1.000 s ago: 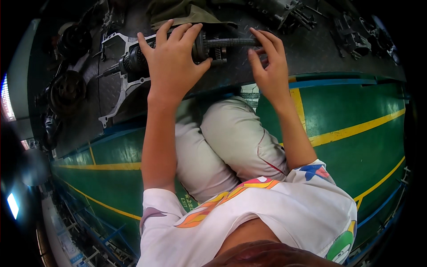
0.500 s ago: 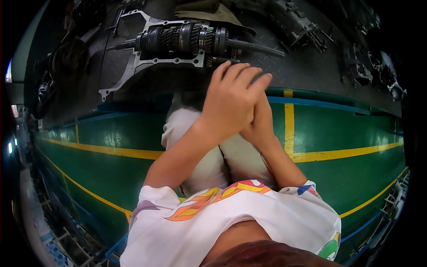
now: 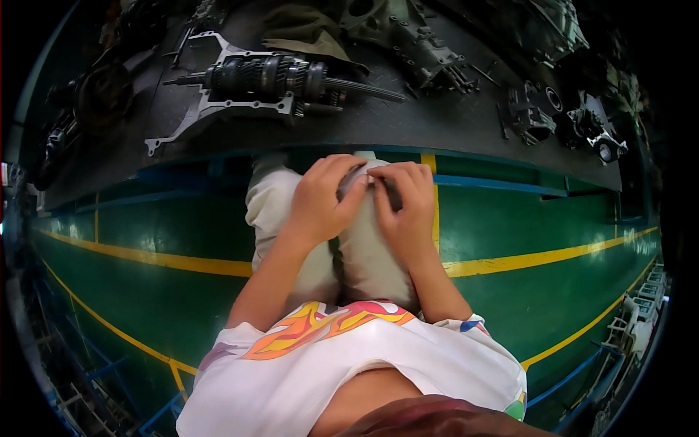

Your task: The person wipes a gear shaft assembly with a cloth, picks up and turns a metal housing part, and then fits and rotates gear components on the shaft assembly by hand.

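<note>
My left hand (image 3: 328, 193) and my right hand (image 3: 404, 204) are over my pale-trousered knee (image 3: 368, 244), fingers curved and tips close together at its top. Both hands have thumbs apart from their fingers; I make out nothing held in either. Beyond them on the dark metal bench (image 3: 204, 138), a gear shaft assembly (image 3: 266, 76) lies horizontally in an open, silver-edged housing (image 3: 167, 138), its long splined end pointing right.
A dark folded cloth (image 3: 298, 29) lies behind the assembly. A metal casing (image 3: 429, 54) and smaller machined parts (image 3: 535, 116) lie to the right; round dark parts (image 3: 102, 98) are left. Below the bench are a blue rail (image 3: 495, 186) and green floor (image 3: 510, 226) with yellow lines.
My hands have come down from the gear assembly, crossed over each other, and moved onto my knee side by side. The view has shifted, showing more of the bench.
</note>
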Available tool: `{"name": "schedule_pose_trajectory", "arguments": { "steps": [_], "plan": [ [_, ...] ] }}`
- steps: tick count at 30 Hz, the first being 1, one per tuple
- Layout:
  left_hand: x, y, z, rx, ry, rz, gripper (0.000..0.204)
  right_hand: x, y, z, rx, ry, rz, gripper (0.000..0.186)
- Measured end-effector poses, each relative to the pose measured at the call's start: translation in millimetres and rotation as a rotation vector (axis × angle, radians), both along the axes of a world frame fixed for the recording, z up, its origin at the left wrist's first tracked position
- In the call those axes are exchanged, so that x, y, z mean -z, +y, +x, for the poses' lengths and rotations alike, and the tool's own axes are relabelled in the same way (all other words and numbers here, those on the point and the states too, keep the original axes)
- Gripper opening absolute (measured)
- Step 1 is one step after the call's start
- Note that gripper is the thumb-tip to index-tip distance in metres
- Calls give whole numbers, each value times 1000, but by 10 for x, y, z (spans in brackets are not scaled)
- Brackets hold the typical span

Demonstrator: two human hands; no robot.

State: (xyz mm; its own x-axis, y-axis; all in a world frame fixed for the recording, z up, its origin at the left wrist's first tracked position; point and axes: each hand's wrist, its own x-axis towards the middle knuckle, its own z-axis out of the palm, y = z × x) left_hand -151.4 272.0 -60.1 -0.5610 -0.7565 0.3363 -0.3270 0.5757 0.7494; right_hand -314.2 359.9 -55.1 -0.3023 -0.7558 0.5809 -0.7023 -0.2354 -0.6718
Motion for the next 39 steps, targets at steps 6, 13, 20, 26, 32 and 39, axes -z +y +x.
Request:
{"name": "schedule_pose_trajectory", "arguments": {
  "steps": [6,13,20,26,32,39],
  "plan": [
    [113,-49,-314,52,21,-79,24,107,1,-201,110,113,-16,22],
    [102,-4,-669,166,-214,-77,27,247,247,-475,169,65,134,36],
    [-252,166,-1019,234,-693,-318,28,279,456,-261,285,322,255,63],
    [-325,-21,-1347,207,-767,-361,25,413,92,-350,263,116,181,83],
    [133,-106,-1157,195,-582,-231,34,290,9,-326,231,170,327,88],
    [161,-104,-1073,188,-552,-234,36,77,-278,-463,154,285,599,62]
  ]
}}
